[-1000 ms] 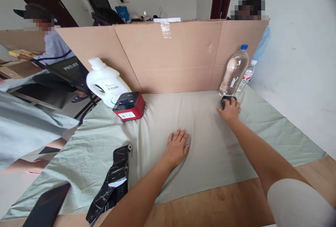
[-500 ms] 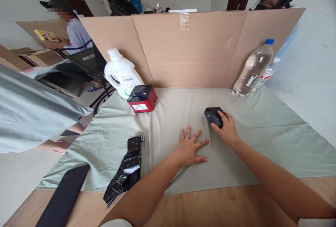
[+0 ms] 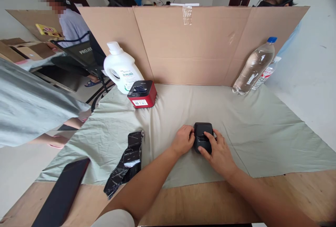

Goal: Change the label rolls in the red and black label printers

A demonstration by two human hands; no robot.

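Observation:
A small black label printer point(image 3: 203, 129) lies flat on the cloth in front of me, its lid and a slot facing up. My right hand point(image 3: 219, 150) grips it from the right, thumb at the near edge and fingers over the top and far right side. My left hand point(image 3: 184, 139) is closed against the printer's left side, its fingertips partly hidden there. To the left of my left forearm lies a partly unrolled strip of black glossy film or labels point(image 3: 132, 153), with its small roll end at the top.
A red-and-black box-shaped device point(image 3: 144, 96) stands before a white jug point(image 3: 123, 68). A dark flat slab point(image 3: 63, 192) lies at the front left. Two water bottles point(image 3: 253, 66) lean at right against the cardboard screen point(image 3: 194, 48). Other people point(image 3: 73, 24) are around the table.
The printer has come nearer and to the left with my right hand. My left hand, flat and spread on the cloth before, has curled and moved to the printer's left side.

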